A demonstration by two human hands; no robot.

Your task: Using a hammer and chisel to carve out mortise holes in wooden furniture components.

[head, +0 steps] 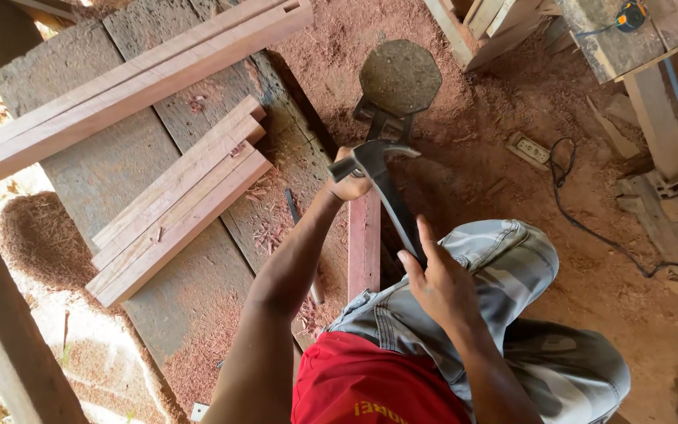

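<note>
My right hand (pixel 437 283) grips the lower end of a claw hammer's dark handle (pixel 392 208). The hammer head (pixel 374 153) is raised just above my left hand (pixel 348 185). That hand is a closed fist around the top end of a narrow reddish board (pixel 364 247), which stands against the workbench edge beside my knee. Whatever else the fist holds is hidden. My grey trousers (pixel 504 259) and red shirt fill the bottom of the view.
The grey plank workbench (pixel 127 169) carries two stacks of reddish boards (pixel 178 200) (pixel 135 82), shavings and a thin dark rod (pixel 301 235). An octagonal dark plate (pixel 400 76), a power strip (pixel 531 148) and a black cable (pixel 590 228) lie on the sawdust floor. A tape measure (pixel 631 14) sits at top right.
</note>
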